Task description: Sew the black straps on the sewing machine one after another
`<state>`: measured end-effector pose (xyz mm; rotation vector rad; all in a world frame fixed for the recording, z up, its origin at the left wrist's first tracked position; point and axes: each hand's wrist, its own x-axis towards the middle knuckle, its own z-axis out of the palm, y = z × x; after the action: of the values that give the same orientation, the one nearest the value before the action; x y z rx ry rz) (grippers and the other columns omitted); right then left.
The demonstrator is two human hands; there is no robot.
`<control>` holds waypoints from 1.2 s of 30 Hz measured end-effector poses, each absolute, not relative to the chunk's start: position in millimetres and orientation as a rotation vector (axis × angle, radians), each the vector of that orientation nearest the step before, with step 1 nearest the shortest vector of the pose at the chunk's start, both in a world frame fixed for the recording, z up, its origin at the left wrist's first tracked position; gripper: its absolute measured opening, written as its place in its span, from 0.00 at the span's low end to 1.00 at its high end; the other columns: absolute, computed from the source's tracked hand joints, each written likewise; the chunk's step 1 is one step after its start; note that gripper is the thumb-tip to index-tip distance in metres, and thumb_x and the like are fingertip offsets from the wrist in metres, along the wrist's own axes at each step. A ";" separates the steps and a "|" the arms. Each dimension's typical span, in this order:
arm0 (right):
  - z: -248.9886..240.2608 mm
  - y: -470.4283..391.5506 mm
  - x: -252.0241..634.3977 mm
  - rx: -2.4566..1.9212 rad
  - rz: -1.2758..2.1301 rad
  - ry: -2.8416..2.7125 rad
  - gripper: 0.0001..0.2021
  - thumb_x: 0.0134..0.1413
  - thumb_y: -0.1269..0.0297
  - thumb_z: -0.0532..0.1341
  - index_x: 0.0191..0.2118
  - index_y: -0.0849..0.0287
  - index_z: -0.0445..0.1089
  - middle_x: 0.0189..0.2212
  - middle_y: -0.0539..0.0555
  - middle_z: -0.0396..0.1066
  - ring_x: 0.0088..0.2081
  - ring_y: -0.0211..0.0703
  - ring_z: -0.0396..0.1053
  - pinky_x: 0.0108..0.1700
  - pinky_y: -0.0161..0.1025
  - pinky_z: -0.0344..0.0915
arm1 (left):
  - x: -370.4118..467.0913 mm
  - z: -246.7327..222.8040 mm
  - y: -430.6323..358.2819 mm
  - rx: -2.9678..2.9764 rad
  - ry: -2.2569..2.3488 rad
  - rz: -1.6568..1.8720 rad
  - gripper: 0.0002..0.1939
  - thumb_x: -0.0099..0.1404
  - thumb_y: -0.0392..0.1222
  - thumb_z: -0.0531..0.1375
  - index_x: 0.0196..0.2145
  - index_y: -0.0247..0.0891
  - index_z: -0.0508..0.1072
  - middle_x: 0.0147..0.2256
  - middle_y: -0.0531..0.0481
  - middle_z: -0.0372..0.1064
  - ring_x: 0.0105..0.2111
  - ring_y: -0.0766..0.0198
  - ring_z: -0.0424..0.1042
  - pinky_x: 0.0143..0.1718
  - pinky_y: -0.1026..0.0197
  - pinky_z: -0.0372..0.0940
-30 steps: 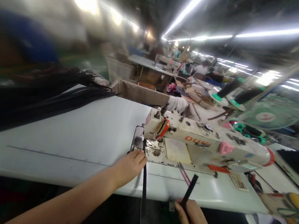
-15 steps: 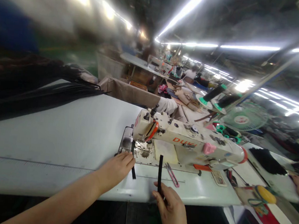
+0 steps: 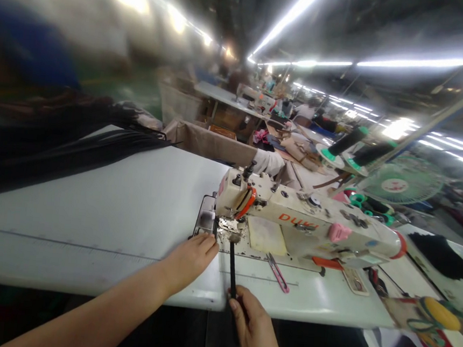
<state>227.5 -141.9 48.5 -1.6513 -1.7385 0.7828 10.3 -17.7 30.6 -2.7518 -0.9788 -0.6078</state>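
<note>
My left hand point(image 3: 195, 259) lies beside the needle area of a white sewing machine point(image 3: 301, 214), its fingers closed over a narrow black strip point(image 3: 216, 227). Most of that strip is hidden under the fingers. At the table's front edge my right hand point(image 3: 249, 318) pinches the lower end of another black strip point(image 3: 232, 268) between thumb and fingers. This strip points away from me, tilted slightly left, and its far end is near the machine's metal plate point(image 3: 229, 225). Pink-handled thread snips point(image 3: 277, 273) rest on the table to the right of it.
A ruler scale point(image 3: 87, 248) runs along the white table point(image 3: 140, 198). Long black strips point(image 3: 75, 154) are heaped at the left. Behind the machine stand a fabric-lined bin point(image 3: 213, 146) and black thread cones point(image 3: 347, 143). A green fan point(image 3: 396, 182) and black pieces point(image 3: 441, 254) are at the right.
My right hand has moved its strip left, bringing the far end close to the machine's plate. My left hand stays by the needle area. The camera view has shifted slightly.
</note>
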 end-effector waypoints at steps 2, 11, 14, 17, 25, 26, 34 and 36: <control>46.9 -139.6 224.0 -1.666 0.767 -1.711 0.13 0.68 0.54 0.58 0.48 0.53 0.76 0.41 0.57 0.80 0.43 0.48 0.78 0.46 0.37 0.71 | 9.3 29.3 -17.3 -2.789 -1.008 -0.607 0.15 0.68 0.25 0.53 0.48 0.35 0.73 0.50 0.41 0.74 0.50 0.57 0.75 0.57 0.53 0.69; 44.0 -129.8 214.1 -1.756 0.770 -1.669 0.20 0.68 0.56 0.54 0.56 0.58 0.74 0.52 0.62 0.78 0.53 0.53 0.76 0.57 0.45 0.70 | 9.3 10.1 -0.6 -2.788 -1.229 -0.975 0.14 0.70 0.30 0.56 0.49 0.39 0.76 0.51 0.46 0.77 0.58 0.56 0.72 0.69 0.46 0.57; 42.8 -127.3 212.1 -1.799 0.756 -1.647 0.23 0.68 0.56 0.53 0.60 0.62 0.72 0.55 0.64 0.76 0.57 0.55 0.74 0.62 0.50 0.67 | 9.7 10.8 6.1 -2.769 -1.351 -1.034 0.12 0.71 0.34 0.57 0.47 0.42 0.77 0.52 0.48 0.78 0.58 0.55 0.72 0.68 0.43 0.57; 43.5 -123.9 209.0 -1.814 0.752 -1.630 0.25 0.67 0.55 0.53 0.62 0.64 0.71 0.57 0.65 0.74 0.60 0.56 0.72 0.63 0.51 0.66 | 9.3 12.4 8.9 -2.782 -1.426 -1.020 0.13 0.71 0.35 0.57 0.49 0.43 0.76 0.56 0.48 0.75 0.61 0.54 0.69 0.68 0.43 0.56; 49.0 -117.2 198.2 -1.805 0.734 -1.625 0.25 0.67 0.56 0.53 0.63 0.60 0.70 0.57 0.63 0.75 0.57 0.55 0.74 0.60 0.49 0.69 | 7.9 12.4 8.1 -2.850 -1.550 -1.022 0.14 0.72 0.37 0.56 0.53 0.45 0.74 0.60 0.49 0.72 0.66 0.52 0.63 0.70 0.37 0.51; 49.9 -116.9 196.5 -1.810 0.736 -1.624 0.25 0.67 0.57 0.53 0.64 0.59 0.69 0.55 0.63 0.76 0.55 0.55 0.75 0.57 0.48 0.71 | 7.3 11.5 9.6 -2.857 -1.561 -1.065 0.14 0.72 0.37 0.56 0.52 0.45 0.75 0.59 0.49 0.73 0.65 0.52 0.64 0.70 0.38 0.51; 57.0 -107.6 178.7 -1.740 0.793 -1.689 0.25 0.67 0.63 0.52 0.67 0.52 0.63 0.36 0.53 0.78 0.38 0.46 0.77 0.44 0.39 0.71 | 3.2 5.4 72.8 -2.915 -1.685 -1.251 0.20 0.65 0.38 0.60 0.54 0.37 0.74 0.59 0.39 0.70 0.64 0.48 0.64 0.69 0.42 0.58; 57.3 -101.7 174.2 -1.718 0.803 -1.710 0.24 0.66 0.64 0.53 0.66 0.52 0.66 0.35 0.53 0.77 0.37 0.46 0.76 0.44 0.39 0.70 | 5.9 9.4 95.3 -2.951 -1.658 -1.236 0.21 0.64 0.38 0.61 0.55 0.39 0.75 0.59 0.41 0.70 0.63 0.48 0.65 0.68 0.44 0.58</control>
<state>174.2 -101.7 57.3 -1.7183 -1.7097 0.8027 5.9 95.3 9.4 -2.9505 -1.6581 -1.2360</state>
